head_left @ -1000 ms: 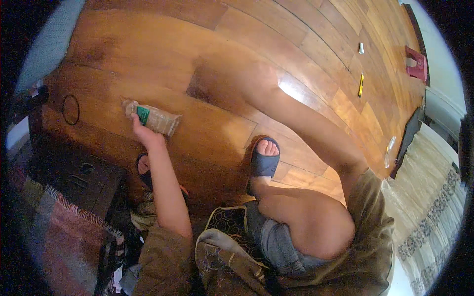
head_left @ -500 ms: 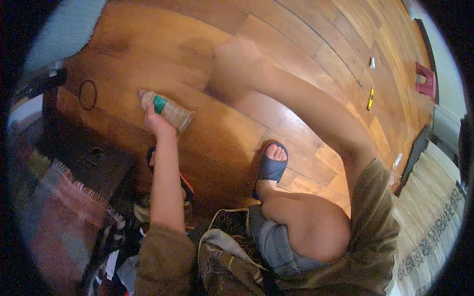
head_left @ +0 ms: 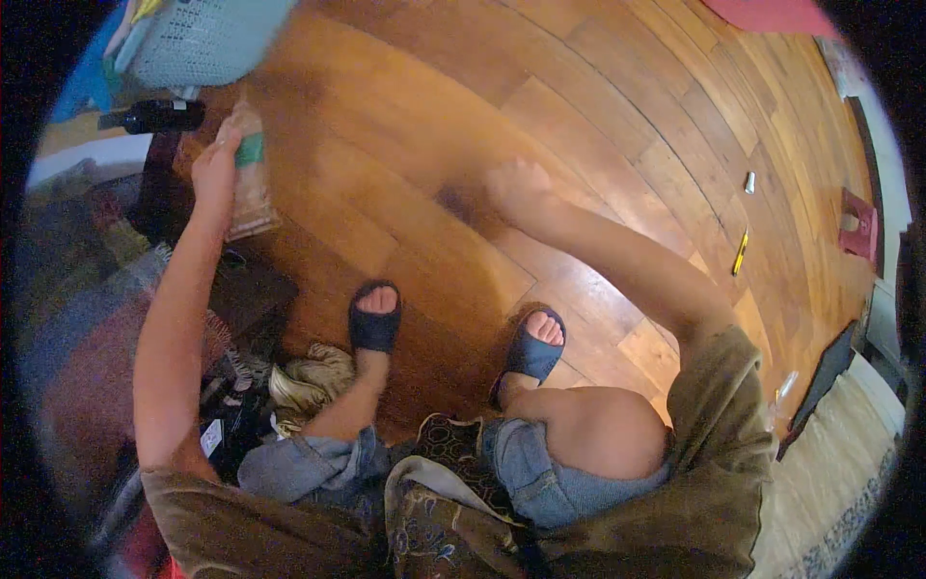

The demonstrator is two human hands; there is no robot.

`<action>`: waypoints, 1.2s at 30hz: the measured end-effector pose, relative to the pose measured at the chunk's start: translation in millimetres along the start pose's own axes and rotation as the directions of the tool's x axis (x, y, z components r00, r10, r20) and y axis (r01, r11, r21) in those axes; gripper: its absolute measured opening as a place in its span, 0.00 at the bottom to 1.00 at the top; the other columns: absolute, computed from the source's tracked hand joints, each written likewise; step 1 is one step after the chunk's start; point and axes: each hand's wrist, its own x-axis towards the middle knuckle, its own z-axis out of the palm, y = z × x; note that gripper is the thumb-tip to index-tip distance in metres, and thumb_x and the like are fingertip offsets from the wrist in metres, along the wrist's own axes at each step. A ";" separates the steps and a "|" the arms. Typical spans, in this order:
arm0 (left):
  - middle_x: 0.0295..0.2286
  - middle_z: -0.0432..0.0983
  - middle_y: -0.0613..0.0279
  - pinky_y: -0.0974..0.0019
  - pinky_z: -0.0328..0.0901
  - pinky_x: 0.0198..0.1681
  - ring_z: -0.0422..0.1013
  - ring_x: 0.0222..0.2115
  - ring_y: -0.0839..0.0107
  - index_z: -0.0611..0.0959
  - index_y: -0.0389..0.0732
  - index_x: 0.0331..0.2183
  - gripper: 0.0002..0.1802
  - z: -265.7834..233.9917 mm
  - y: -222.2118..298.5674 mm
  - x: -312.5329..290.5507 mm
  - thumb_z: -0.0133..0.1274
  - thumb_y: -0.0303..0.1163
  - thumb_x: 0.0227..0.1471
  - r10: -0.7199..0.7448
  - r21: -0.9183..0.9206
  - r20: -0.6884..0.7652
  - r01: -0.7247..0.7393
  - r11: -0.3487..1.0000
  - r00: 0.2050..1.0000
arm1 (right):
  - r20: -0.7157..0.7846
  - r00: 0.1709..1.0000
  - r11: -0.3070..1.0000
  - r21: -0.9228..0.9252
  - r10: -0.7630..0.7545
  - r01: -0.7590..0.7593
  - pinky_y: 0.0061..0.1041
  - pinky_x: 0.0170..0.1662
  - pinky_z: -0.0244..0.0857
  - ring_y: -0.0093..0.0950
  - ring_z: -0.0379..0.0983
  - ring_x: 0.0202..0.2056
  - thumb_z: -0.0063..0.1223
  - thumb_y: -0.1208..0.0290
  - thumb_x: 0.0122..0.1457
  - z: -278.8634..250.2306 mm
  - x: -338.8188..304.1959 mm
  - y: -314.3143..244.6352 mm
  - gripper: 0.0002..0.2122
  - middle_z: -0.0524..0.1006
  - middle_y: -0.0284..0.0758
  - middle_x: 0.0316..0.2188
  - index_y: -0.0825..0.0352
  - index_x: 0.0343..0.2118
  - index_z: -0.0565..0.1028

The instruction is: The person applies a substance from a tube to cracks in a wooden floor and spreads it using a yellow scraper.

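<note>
My left hand (head_left: 214, 176), stretched out to the far left, has its fingers wrapped round a clear plastic bottle (head_left: 255, 191) with a green label. The bottle is held lengthwise above the wooden floor, beside dark items at the left. Low over the floor in the middle is my right hand (head_left: 521, 188). Its fingers are smeared by motion, so whether they hold anything does not show.
A black cylinder (head_left: 166, 116) lies below a pale blue woven item (head_left: 207, 43). Right on the floor are a yellow utility knife (head_left: 741, 253), a small silvery piece (head_left: 749, 181) and a dark red box (head_left: 857, 224). My slippered feet (head_left: 373, 318) stand nearer, beside crumpled cloth (head_left: 313, 381).
My left hand has carried the bottle left and farther away. My right hand has shifted right and slightly nearer. The view has moved, showing both feet; the black loop no longer shows.
</note>
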 end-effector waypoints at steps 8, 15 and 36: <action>0.28 0.74 0.57 0.68 0.61 0.32 0.68 0.28 0.70 0.77 0.30 0.32 0.24 9.4 34.2 -47.3 0.52 0.44 0.43 0.012 0.015 0.254 -0.016 1.000 0.967 | 0.017 1.000 0.999 0.035 0.021 -0.022 0.31 0.34 0.68 0.33 0.73 0.34 0.41 0.72 0.51 -6.2 -18.3 5.4 0.09 0.76 0.38 0.29 0.61 0.27 0.76; 0.25 0.74 0.60 0.68 0.62 0.30 0.68 0.26 0.73 0.78 0.32 0.30 0.21 71.6 20.2 -57.0 0.53 0.42 0.42 0.258 -0.021 0.287 -0.263 0.965 0.923 | -0.075 0.996 0.998 0.045 0.046 -0.043 0.31 0.29 0.69 0.35 0.74 0.29 0.43 0.74 0.49 25.1 -19.3 15.1 0.08 0.76 0.40 0.26 0.65 0.24 0.76; 0.33 0.67 0.64 0.71 0.60 0.35 0.64 0.32 0.74 0.71 0.35 0.40 0.18 158.3 -134.8 -143.7 0.46 0.37 0.50 -0.020 -0.429 0.602 0.344 0.836 0.798 | 0.021 0.835 0.793 0.302 0.549 -0.529 0.32 0.35 0.66 0.35 0.73 0.30 0.44 0.69 0.49 3.3 -30.2 -1.6 0.07 0.75 0.41 0.27 0.61 0.27 0.76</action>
